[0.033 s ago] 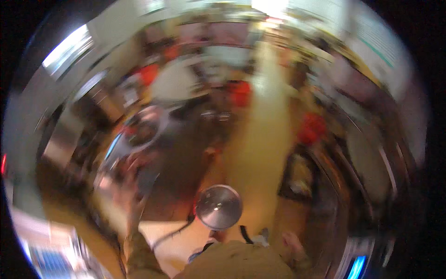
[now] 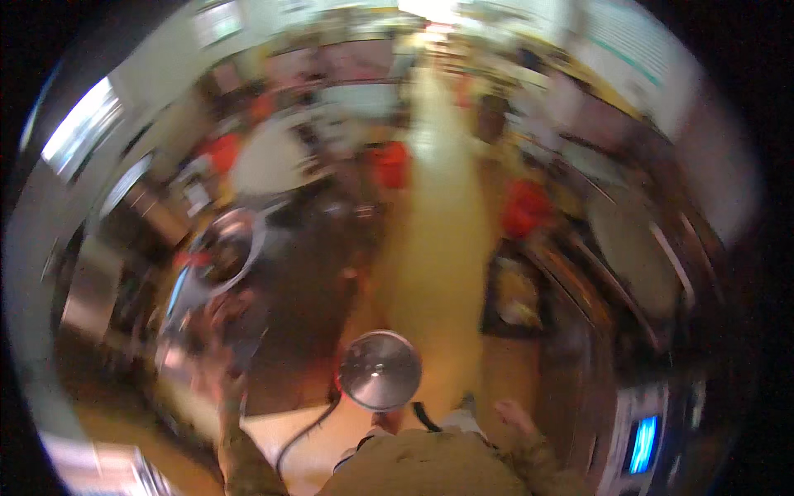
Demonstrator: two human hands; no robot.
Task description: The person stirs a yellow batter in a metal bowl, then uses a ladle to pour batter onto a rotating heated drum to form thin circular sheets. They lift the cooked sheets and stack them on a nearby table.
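My left hand [image 2: 217, 364] reaches forward from a brown sleeve beside the near left edge of a dark table [image 2: 302, 331]. Motion smears its fingers, and whether they touch or hold anything cannot be made out. Beyond it on the table stands a round, shiny-rimmed pan-like vessel [image 2: 256, 244] with dark contents. My right hand [image 2: 514, 416] hangs low at my right side, its fingers too blurred to read. In front of my body is a round, shiny metal disc [image 2: 380, 370], perhaps a stool seat. A dark cord or strap [image 2: 310, 430] curves beside it.
A yellowish floor aisle [image 2: 438, 215] runs away from me. To its right sits a dark tray [image 2: 513, 298] with pale contents. Red stools or seats [image 2: 528, 207] stand along both sides. A lit blue screen [image 2: 643, 444] is at the lower right. Farther tables are blurred.
The whole view has swung, so the tables, aisle and red seats sit farther left in the picture. Both hands keep much the same pose at my sides.
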